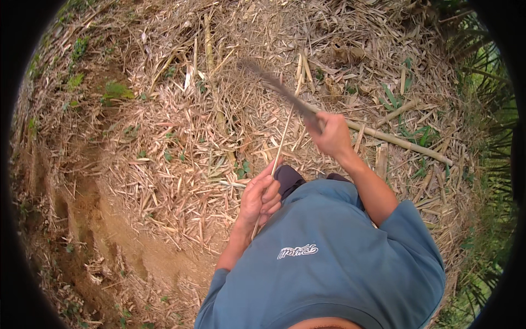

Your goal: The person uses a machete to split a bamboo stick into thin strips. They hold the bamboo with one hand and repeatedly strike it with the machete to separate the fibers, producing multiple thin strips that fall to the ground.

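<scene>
My left hand point(258, 198) is closed around a thin, pale stick point(283, 140) that slants up and away in front of me. Its lower end passes below the fist, close to my blue shirt. In my right hand point(334, 137) is a machete point(276, 86), gripped by the handle. The long dark blade points to the far left, its outer part smeared by motion. It crosses over the upper part of the stick; whether the two touch I cannot tell.
Dry bamboo leaves point(175, 164) cover the ground. A bamboo pole point(402, 143) lies to the right, beyond my right forearm. Another pole point(209, 44) lies far off. Bare earth point(87, 214) drops away at the left, and green fronds point(490, 104) line the right edge.
</scene>
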Motion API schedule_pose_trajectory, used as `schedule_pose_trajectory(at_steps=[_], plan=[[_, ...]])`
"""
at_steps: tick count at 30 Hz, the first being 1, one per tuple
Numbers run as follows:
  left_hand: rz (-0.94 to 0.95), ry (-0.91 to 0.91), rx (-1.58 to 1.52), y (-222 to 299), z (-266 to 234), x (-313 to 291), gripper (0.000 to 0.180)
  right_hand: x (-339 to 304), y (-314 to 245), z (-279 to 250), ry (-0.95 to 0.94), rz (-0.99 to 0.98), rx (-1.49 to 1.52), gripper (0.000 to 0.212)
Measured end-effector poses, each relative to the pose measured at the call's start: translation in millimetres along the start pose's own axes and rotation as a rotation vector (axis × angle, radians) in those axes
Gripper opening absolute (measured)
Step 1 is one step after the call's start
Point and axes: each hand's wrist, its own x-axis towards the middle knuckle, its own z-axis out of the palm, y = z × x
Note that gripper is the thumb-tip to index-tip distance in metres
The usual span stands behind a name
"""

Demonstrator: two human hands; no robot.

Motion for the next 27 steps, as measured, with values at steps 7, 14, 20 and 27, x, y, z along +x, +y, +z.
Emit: schedule_pose_trajectory(at_steps=[7, 14, 20, 27], plan=[[0.055, 0.264, 0.155, -14, -1, 3, 0.031, -48, -31, 3, -0.258, -0.392, -0.256, 0.012], [0.078, 0.132, 0.299, -7, -5, -31, 0.048, -26, -3, -7, -0.241, -0.083, -0.436, 0.020], [0.071, 0.220, 0.385, -29, -19, -45, 0.047, -67, -13, 12, -0.331, -0.313, -0.298, 0.025], [0.094, 0.187, 0.351, -28, -8, -51, 0.049, -34, 9, -3, -0.361, -0.107, -0.347, 0.022]])
